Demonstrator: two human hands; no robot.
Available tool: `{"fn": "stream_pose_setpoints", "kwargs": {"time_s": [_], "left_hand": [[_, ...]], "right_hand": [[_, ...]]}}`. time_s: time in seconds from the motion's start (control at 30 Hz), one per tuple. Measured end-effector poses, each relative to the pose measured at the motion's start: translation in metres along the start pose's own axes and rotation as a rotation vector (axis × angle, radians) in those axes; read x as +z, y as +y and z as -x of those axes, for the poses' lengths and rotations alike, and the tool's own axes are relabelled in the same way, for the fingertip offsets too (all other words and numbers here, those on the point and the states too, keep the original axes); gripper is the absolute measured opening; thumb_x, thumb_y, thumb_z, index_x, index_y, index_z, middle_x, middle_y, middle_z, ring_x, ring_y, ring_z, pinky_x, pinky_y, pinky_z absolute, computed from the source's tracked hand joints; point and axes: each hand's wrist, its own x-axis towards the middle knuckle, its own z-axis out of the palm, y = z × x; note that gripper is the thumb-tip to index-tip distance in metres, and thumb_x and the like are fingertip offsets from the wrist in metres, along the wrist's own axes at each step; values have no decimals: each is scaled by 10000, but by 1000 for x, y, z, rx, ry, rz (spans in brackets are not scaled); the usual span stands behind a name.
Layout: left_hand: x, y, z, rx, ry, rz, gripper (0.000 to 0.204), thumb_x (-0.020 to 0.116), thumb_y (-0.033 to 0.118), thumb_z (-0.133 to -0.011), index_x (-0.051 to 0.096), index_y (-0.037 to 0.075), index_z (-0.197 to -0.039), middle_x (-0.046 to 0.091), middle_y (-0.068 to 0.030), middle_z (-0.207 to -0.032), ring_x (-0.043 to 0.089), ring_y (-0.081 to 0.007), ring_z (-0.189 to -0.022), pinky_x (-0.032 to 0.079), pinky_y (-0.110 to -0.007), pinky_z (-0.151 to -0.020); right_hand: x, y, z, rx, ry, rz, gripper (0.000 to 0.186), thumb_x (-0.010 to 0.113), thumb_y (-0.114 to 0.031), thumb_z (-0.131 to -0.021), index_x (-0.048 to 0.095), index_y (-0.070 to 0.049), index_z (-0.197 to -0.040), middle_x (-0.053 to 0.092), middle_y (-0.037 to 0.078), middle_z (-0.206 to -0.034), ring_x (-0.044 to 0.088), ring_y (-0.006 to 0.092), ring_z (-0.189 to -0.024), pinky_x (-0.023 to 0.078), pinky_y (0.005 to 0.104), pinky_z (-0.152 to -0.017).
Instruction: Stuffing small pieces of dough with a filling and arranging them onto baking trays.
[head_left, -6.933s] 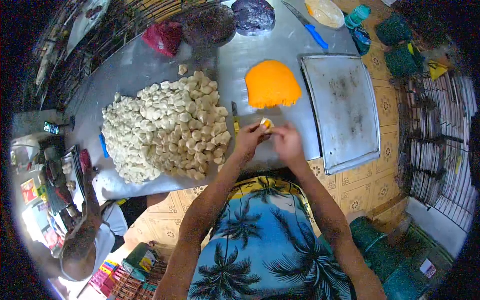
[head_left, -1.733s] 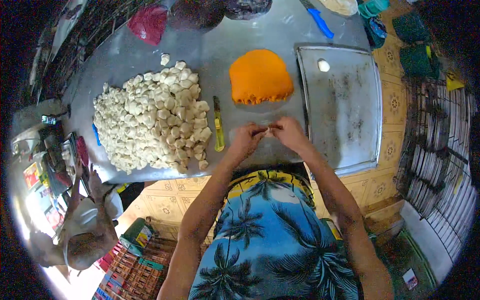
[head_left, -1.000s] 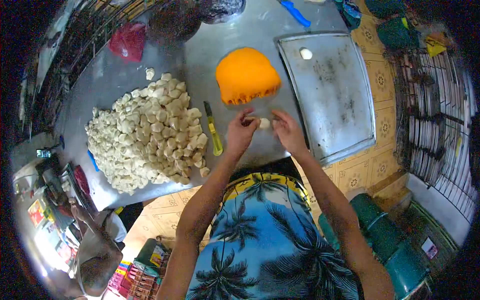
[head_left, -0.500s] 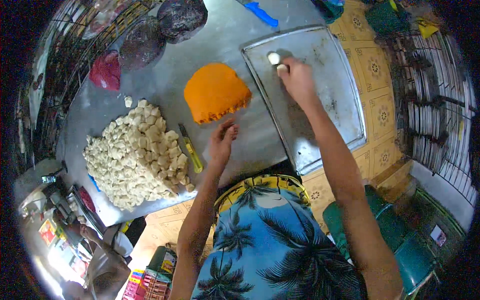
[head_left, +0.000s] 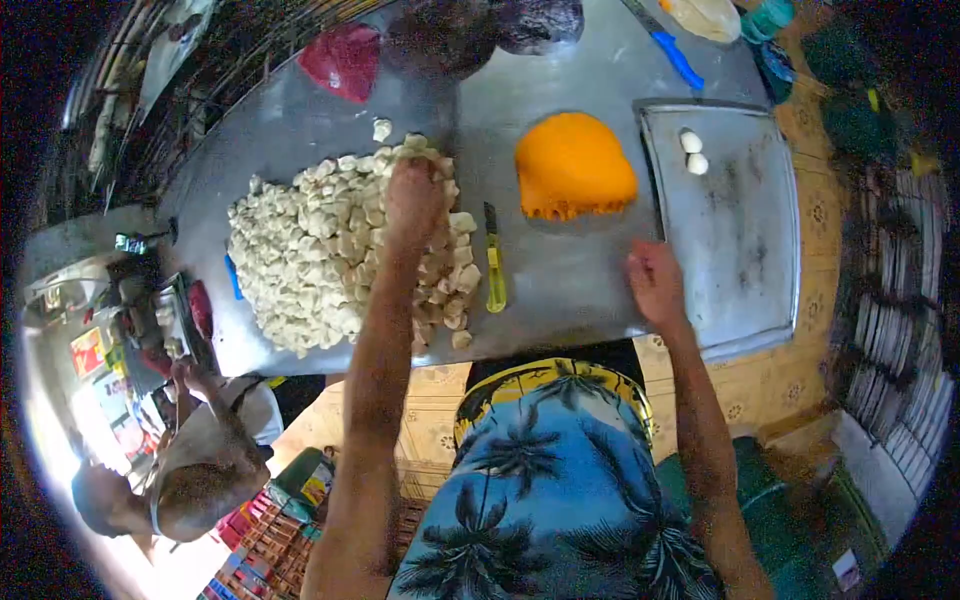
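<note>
Our L hand [head_left: 415, 195], nearer, is over the far R part of 1 heap of cream, roundish dough lumps [head_left: 320, 250] on the grey metal desk [head_left: 565, 285], no clear long axis, too many to count; finger grip hidden, can't tell. Our R hand [head_left: 656, 285], fingers curled, contents unclear, is nr 1 grey metal tray [head_left: 735, 240] w/ 2 white balls [head_left: 697, 164].

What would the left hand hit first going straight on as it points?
Likely the pale lumps at the far edge of the pile, just beyond the left hand; depth and contact are unclear.
</note>
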Motion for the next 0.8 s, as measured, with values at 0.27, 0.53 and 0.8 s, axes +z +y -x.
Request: {"fn": "stream_pose_setpoints", "kwargs": {"time_s": [0.27, 0.53, 0.8], "left_hand": [[-51, 11, 29, 62, 130, 363, 193, 695, 126, -911, 640, 27, -1067, 709, -135, -944, 681, -286, -843, 532, -391, -763], [12, 78, 139, -547, -581, 1084, 339, 729, 140, -928, 673, 18, -1238, 706, -47, -1050, 654, -125, -917, 535, -272, -846], [66, 122, 157, -757, -501, 1220, 364, 727, 179, -934, 667, -59, -1203, 716, -112, -1110, 683, -196, -1003, 546, -309, -936]], "right_hand": [[36, -32, -23, -224, 242, 103, 203, 686, -109, -902, 713, -43, -1092, 654, 146, -948, 641, 348, -911, 527, 405, -778], [49, -20, -65, -433, 179, 378, 137, 712, -132, -873, 718, -51, -983, 655, 107, -897, 639, 333, -880, 522, 444, -720], [52, -25, -75, 89, -130, 25, 215, 710, -247, -925, 701, -33, -947, 657, 88, -806, 615, 242, -650, 500, 391, -609]]}}
